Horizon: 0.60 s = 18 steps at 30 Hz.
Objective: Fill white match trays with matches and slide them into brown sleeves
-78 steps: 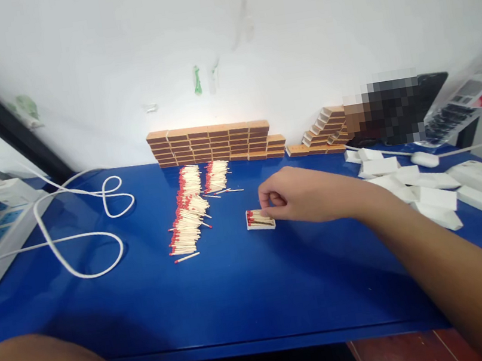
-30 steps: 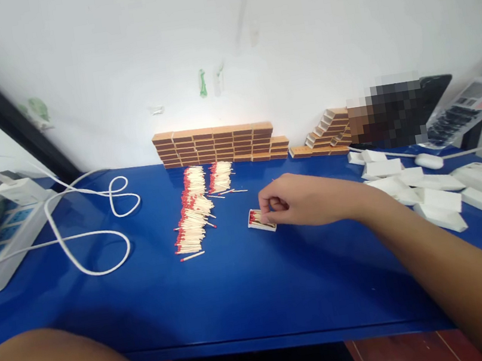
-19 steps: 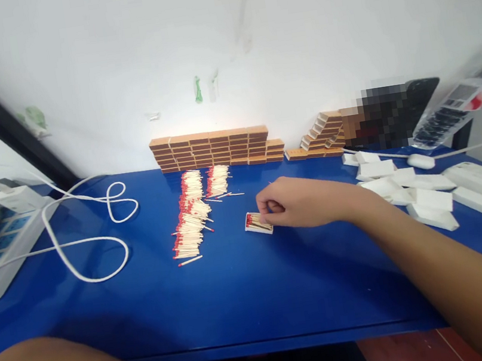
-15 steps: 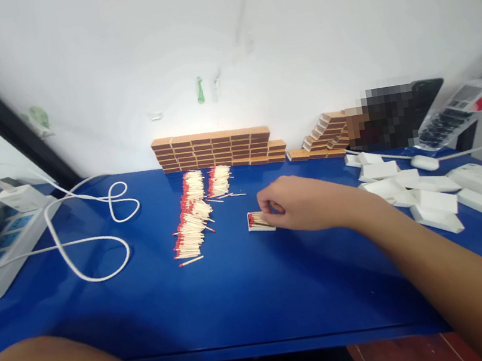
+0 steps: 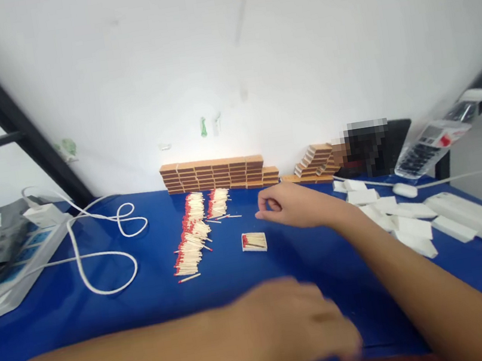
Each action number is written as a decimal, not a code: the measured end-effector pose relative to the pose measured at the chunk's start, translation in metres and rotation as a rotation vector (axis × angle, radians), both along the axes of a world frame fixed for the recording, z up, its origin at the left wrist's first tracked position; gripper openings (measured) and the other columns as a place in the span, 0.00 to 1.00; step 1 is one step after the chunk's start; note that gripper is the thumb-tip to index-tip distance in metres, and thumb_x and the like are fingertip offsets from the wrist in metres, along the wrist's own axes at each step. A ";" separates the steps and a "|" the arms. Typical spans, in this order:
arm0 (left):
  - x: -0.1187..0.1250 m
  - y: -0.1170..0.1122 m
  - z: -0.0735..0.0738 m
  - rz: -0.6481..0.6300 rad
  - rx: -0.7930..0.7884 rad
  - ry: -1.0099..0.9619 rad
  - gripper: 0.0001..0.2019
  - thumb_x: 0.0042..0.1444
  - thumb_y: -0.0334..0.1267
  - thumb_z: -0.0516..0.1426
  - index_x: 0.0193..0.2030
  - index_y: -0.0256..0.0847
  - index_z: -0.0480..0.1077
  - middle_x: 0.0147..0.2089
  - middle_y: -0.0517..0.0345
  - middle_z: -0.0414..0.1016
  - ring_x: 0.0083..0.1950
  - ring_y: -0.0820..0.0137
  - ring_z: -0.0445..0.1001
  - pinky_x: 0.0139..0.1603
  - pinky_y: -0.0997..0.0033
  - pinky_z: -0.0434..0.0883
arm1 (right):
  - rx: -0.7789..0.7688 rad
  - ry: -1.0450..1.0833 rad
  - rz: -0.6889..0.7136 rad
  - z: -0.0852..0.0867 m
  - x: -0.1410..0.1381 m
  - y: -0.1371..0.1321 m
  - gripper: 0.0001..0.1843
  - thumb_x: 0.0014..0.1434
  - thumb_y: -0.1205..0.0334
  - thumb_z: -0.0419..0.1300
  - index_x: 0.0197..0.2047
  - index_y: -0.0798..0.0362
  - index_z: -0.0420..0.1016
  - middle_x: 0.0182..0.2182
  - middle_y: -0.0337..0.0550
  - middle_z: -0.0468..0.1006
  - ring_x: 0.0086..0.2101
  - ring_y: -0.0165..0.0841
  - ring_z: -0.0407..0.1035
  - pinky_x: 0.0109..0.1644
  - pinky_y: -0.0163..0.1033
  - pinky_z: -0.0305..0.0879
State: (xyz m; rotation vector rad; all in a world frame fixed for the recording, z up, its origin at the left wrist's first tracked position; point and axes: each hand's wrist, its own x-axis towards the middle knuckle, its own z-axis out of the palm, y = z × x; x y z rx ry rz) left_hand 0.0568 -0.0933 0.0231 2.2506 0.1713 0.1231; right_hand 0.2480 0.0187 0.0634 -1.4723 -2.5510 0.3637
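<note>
A small white matchbox tray [image 5: 258,249] lies on the blue table with red-headed matches [image 5: 254,240] inside. Just behind and right of it, apart from it, is my right hand [image 5: 290,204], its fingers curled in and the thumb near the index finger; nothing shows between them. My left hand [image 5: 295,332] reaches across the front of the table, smeared by motion, so its fingers are unclear. Left of the tray, a long pile of matches [image 5: 191,242] and a shorter pile [image 5: 218,203] lie with their heads to the left. A few loose matches lie beside the piles.
Stacked brown matchboxes [image 5: 213,175] line the wall, with a leaning stack [image 5: 317,160] further right. White empty trays [image 5: 382,214] are heaped at the right, near a plastic bottle [image 5: 434,139]. White cable [image 5: 102,255] loops beside a power strip [image 5: 44,258] at the left.
My right hand has come off the matchbox tray and sits behind it. My left hand has swung in from the lower left across the front. The view has tilted upward.
</note>
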 end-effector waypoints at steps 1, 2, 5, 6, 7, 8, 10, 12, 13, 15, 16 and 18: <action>-0.004 0.017 0.002 0.174 0.194 -0.055 0.07 0.65 0.45 0.60 0.44 0.46 0.73 0.45 0.50 0.77 0.51 0.56 0.73 0.55 0.52 0.74 | 0.048 0.018 -0.049 -0.001 0.008 0.008 0.12 0.67 0.53 0.62 0.35 0.52 0.76 0.30 0.43 0.80 0.29 0.33 0.68 0.33 0.38 0.56; -0.009 0.034 0.003 0.322 0.374 -0.112 0.07 0.65 0.44 0.61 0.46 0.46 0.72 0.47 0.50 0.77 0.52 0.55 0.72 0.57 0.51 0.72 | 0.116 0.027 -0.127 -0.002 0.017 0.017 0.12 0.67 0.54 0.61 0.36 0.52 0.77 0.30 0.44 0.81 0.29 0.34 0.70 0.34 0.39 0.57; -0.032 0.074 0.001 0.612 0.660 -0.175 0.17 0.64 0.51 0.64 0.51 0.44 0.72 0.50 0.49 0.76 0.55 0.54 0.72 0.58 0.51 0.71 | 0.255 -0.004 -0.445 -0.013 0.043 0.045 0.11 0.68 0.55 0.60 0.40 0.52 0.81 0.37 0.50 0.85 0.38 0.41 0.76 0.37 0.41 0.60; -0.039 0.082 -0.001 0.622 0.749 -0.143 0.19 0.64 0.52 0.64 0.54 0.42 0.72 0.52 0.47 0.76 0.57 0.52 0.72 0.61 0.48 0.70 | 0.245 -0.002 -0.540 -0.018 0.051 0.053 0.12 0.68 0.54 0.60 0.42 0.52 0.82 0.40 0.51 0.86 0.41 0.43 0.77 0.39 0.41 0.62; -0.045 0.088 -0.003 0.629 0.815 -0.107 0.22 0.63 0.54 0.65 0.56 0.41 0.72 0.53 0.45 0.76 0.58 0.50 0.71 0.63 0.46 0.69 | 0.233 0.000 -0.583 -0.023 0.057 0.060 0.14 0.69 0.53 0.59 0.44 0.52 0.82 0.42 0.52 0.86 0.43 0.44 0.78 0.40 0.41 0.63; -0.049 0.092 -0.005 0.641 0.849 -0.069 0.26 0.61 0.56 0.66 0.56 0.39 0.73 0.53 0.44 0.75 0.58 0.49 0.71 0.62 0.45 0.69 | 0.218 0.001 -0.617 -0.027 0.061 0.065 0.15 0.70 0.53 0.58 0.45 0.53 0.82 0.43 0.54 0.86 0.44 0.45 0.79 0.40 0.41 0.65; -0.054 0.096 -0.007 0.627 0.861 -0.031 0.27 0.60 0.58 0.66 0.56 0.39 0.75 0.52 0.44 0.75 0.57 0.49 0.71 0.62 0.46 0.70 | 0.193 -0.005 -0.635 -0.035 0.067 0.072 0.18 0.72 0.53 0.56 0.49 0.55 0.82 0.45 0.55 0.86 0.45 0.45 0.80 0.42 0.42 0.67; -0.055 0.097 -0.008 0.609 0.846 -0.007 0.25 0.59 0.55 0.67 0.55 0.39 0.76 0.51 0.46 0.76 0.57 0.50 0.72 0.61 0.48 0.70 | 0.181 -0.030 -0.620 -0.041 0.069 0.074 0.19 0.71 0.51 0.56 0.54 0.54 0.81 0.47 0.55 0.86 0.47 0.46 0.80 0.44 0.42 0.68; -0.056 0.098 -0.008 0.602 0.838 0.004 0.24 0.58 0.53 0.67 0.55 0.39 0.76 0.51 0.46 0.76 0.57 0.51 0.72 0.61 0.48 0.70 | 0.177 -0.050 -0.603 -0.044 0.070 0.075 0.20 0.71 0.50 0.58 0.57 0.52 0.80 0.49 0.55 0.86 0.49 0.47 0.79 0.46 0.43 0.68; -0.056 0.099 -0.009 0.595 0.822 0.019 0.23 0.59 0.52 0.67 0.55 0.39 0.77 0.52 0.47 0.76 0.58 0.51 0.72 0.62 0.49 0.70 | 0.167 -0.099 -0.568 -0.048 0.072 0.075 0.22 0.70 0.50 0.60 0.61 0.51 0.77 0.52 0.56 0.85 0.52 0.49 0.78 0.49 0.44 0.68; -0.057 0.100 -0.009 0.594 0.811 0.018 0.22 0.59 0.51 0.67 0.55 0.39 0.77 0.52 0.47 0.76 0.58 0.52 0.72 0.63 0.49 0.69 | 0.157 -0.126 -0.557 -0.049 0.073 0.074 0.22 0.69 0.52 0.60 0.62 0.53 0.76 0.54 0.59 0.84 0.53 0.51 0.77 0.51 0.45 0.67; -0.058 0.101 -0.012 0.587 0.780 0.001 0.21 0.61 0.51 0.67 0.54 0.40 0.78 0.53 0.48 0.76 0.60 0.53 0.71 0.65 0.50 0.68 | 0.130 -0.174 -0.542 -0.051 0.075 0.074 0.23 0.70 0.55 0.60 0.62 0.57 0.75 0.54 0.65 0.83 0.54 0.53 0.77 0.52 0.47 0.67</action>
